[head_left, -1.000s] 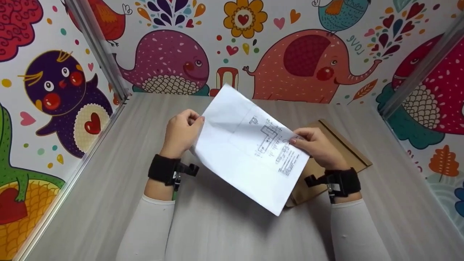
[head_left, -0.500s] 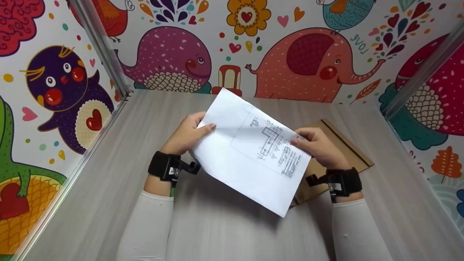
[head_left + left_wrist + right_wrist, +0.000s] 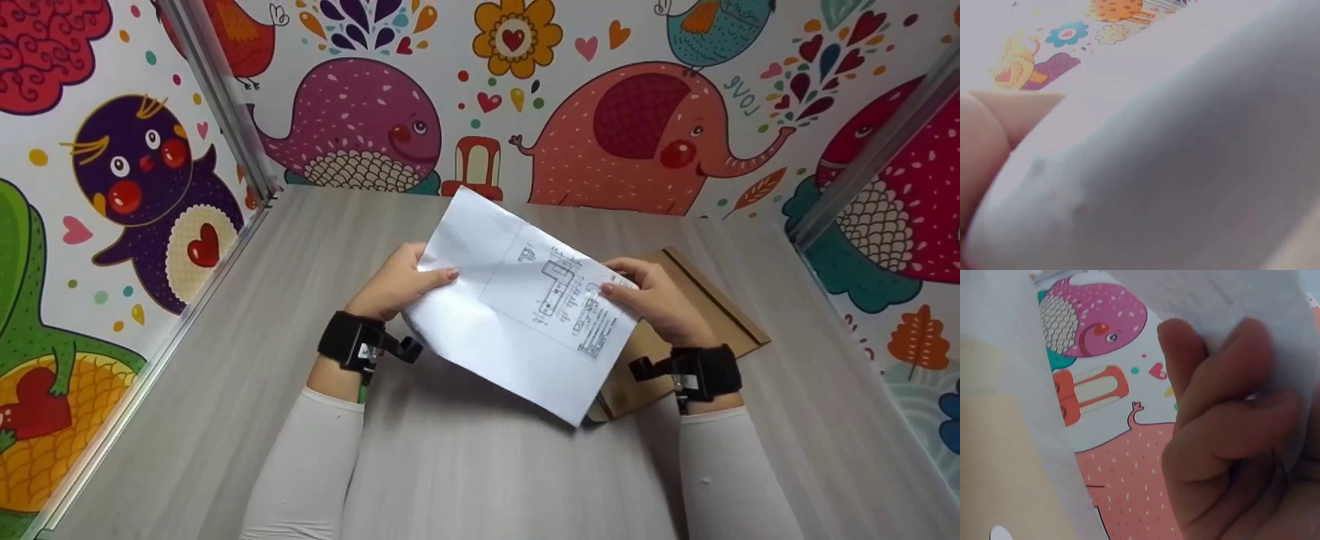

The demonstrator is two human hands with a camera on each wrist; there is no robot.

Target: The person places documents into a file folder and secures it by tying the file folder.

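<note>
A white sheet of paper (image 3: 480, 334), printed with a technical drawing and lines of text, is held at a slant above the table. My left hand (image 3: 396, 283) grips its left edge, thumb lying across the printed face and fingers hidden behind. At the upper right edge my right hand (image 3: 660, 300) pinches the sheet between thumb and fingers. Close up in the left wrist view, the paper (image 3: 1202, 157) bends in a broad curve beside the thumb. Curled fingers (image 3: 1219, 433) show behind the sheet in the right wrist view. Whether there is more than one sheet I cannot tell.
A brown cardboard folder (image 3: 705, 307) lies on the pale wood-grain table (image 3: 465, 487), partly beneath the right hand and paper. Walls with cartoon animals (image 3: 615, 135) stand at the back and both sides, joined by metal corner strips (image 3: 217, 90).
My left hand has shifted from pinching the sheet's edge to laying its thumb over the front. The paper's lower corner has risen slightly. My right hand keeps its hold.
</note>
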